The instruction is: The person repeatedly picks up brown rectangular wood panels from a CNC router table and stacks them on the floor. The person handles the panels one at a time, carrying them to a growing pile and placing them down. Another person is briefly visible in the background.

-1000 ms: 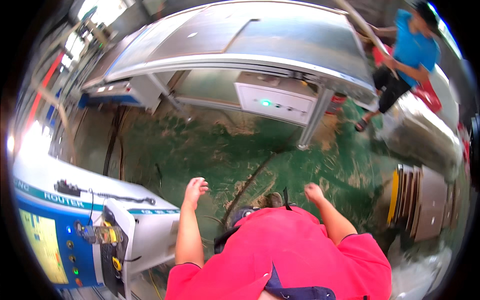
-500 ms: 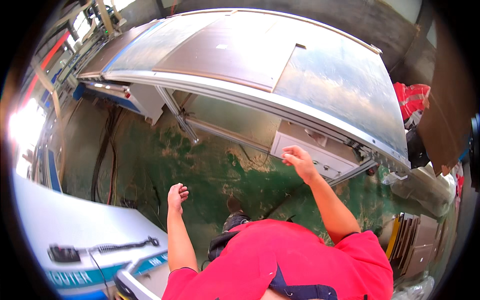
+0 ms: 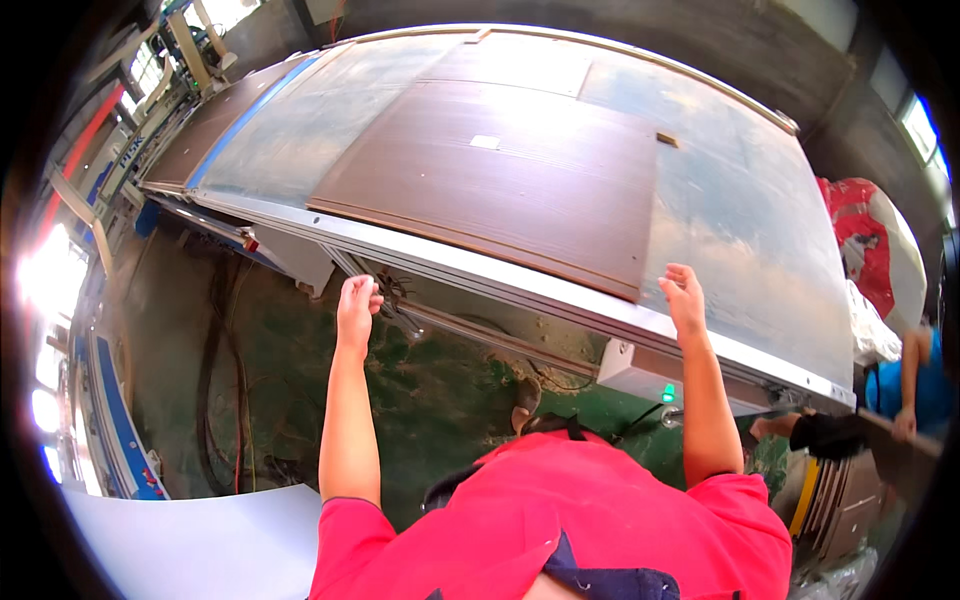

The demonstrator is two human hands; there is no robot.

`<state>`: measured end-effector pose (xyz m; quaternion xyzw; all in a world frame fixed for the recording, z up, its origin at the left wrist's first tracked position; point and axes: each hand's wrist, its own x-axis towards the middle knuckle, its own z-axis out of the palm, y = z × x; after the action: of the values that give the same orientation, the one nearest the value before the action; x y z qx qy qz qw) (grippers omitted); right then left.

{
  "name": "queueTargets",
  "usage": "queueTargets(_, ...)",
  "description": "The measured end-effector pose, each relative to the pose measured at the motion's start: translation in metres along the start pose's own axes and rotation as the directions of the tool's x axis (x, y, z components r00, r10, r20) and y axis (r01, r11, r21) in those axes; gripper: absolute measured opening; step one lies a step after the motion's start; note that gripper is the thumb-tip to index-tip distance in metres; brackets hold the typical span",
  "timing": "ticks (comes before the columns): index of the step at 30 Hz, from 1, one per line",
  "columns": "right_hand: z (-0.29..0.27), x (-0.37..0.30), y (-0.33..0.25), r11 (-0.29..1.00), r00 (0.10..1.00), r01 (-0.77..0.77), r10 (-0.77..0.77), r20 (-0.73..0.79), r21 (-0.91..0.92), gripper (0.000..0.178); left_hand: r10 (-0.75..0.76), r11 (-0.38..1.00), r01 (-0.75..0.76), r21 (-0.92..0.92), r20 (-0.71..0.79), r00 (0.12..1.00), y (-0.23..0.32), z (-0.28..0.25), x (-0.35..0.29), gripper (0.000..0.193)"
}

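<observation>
In front of me, a large brown wood-grain panel (image 3: 470, 200) lies flat on a long worktable (image 3: 750, 230) with a metal edge rail. My right hand (image 3: 683, 300) hovers at the table's near edge, just right of the panel's near right corner; its fingers are bent and apart, with nothing in them. My left hand (image 3: 358, 312) is held short of the near rail, loosely curled and without anything in it. Neither hand visibly touches the panel. A white label (image 3: 485, 142) sits on the panel, and a small brown block (image 3: 667, 139) lies by its far right corner.
Another brown panel (image 3: 240, 110) lies at the table's far left, beyond a blue strip (image 3: 250, 122). A white surface (image 3: 200, 545) stands at lower left. Cables (image 3: 212, 370) run over the green floor. On the right a person in a blue top (image 3: 915, 385) holds a brown board (image 3: 890, 435).
I have come closer to the table. Both hands have risen in the view, the right one over to the table's near edge. A person with a board has appeared at the right.
</observation>
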<state>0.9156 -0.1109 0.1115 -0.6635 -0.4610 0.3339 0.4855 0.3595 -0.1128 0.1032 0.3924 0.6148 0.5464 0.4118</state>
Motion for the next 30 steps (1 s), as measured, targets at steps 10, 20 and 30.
queueTargets(10,0.077,0.077,-0.024,0.983,0.984,-0.168,0.163,-0.07,-0.077,0.049,0.293,0.781,-0.168,0.602,-0.116,0.949,0.026,-0.031,0.224,0.045)
queueTargets(20,0.112,0.109,-0.011,0.944,0.946,-0.193,0.107,-0.306,-0.266,0.049,0.099,0.345,0.062,0.937,-0.102,0.99,0.029,-0.055,0.438,0.07)
queueTargets(30,0.126,0.113,-0.017,0.842,0.818,-0.404,0.158,-0.553,-0.358,0.053,0.18,0.388,0.032,0.921,-0.11,0.977,0.053,-0.036,0.452,0.066)
